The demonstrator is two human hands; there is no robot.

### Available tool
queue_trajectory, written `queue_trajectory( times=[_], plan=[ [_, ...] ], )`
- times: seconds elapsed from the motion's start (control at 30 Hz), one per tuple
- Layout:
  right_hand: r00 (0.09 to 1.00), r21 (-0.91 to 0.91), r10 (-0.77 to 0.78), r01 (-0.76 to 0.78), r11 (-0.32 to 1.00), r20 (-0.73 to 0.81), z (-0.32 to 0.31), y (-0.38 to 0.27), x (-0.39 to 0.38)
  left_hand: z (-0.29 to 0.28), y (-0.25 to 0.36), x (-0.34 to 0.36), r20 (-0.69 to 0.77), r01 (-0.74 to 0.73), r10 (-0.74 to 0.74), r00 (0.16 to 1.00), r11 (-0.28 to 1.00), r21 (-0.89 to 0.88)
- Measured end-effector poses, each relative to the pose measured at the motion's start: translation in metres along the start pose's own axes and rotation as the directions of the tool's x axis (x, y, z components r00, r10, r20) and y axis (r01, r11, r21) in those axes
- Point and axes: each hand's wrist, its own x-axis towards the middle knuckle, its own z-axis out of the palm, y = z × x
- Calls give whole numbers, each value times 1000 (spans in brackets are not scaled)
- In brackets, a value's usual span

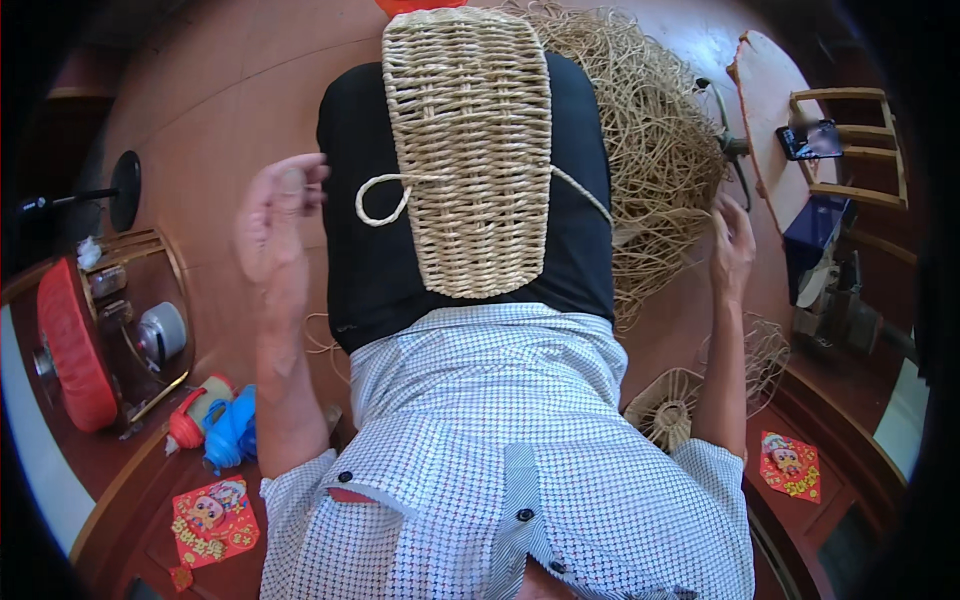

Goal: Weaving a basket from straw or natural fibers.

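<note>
A woven straw panel point(470, 150), long and rounded at its ends, lies across my lap on black trousers point(365, 265). From its left edge sticks a loop of twisted straw cord point(383, 220). Out of its right edge runs another length of cord point(583, 190), which passes over the side of my lap. My left hand point(278, 215) is raised to the left of the panel, blurred, its fingers apart and nothing visible in them. Far to the right, my right hand point(733, 240) is beside the heap of cord; its fingers are bent, and whether they pinch a strand is unclear.
A large tangled heap of straw cord point(660, 130) covers the floor at the right. Beyond it are a round-edged board point(765, 110) and a wooden rack point(860, 145) with a phone point(812, 140). Red and blue bottles point(230, 430) and a stool with a red cushion point(75, 345) are at the left.
</note>
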Motion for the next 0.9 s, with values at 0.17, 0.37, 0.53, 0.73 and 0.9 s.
queue_trajectory(
  times=[0.17, 0.37, 0.53, 0.73, 0.9],
  plan=[
    [926, 407, -231, 96, 909, 299, 100, -191, -44, 39, 2, -17, 132, 72, -48, 990, 980, -187],
    [907, 599, -78, -206, 774, 413, 124, -213, -50, 53, 22, -32, 104, -33, 25, 994, 997, 74],
    [990, 699, 125, -139, 702, 72, 97, -137, -1, 59, 33, -19, 122, -412, 395, 910, 894, 174],
    [969, 212, 54, -107, 971, 241, 88, -123, -3, 56, 10, -16, 175, 100, -65, 982, 976, -195],
    [970, 303, -202, 155, 940, 134, 94, -179, -31, 64, 5, -18, 251, 156, -82, 965, 944, -289]
  ],
)
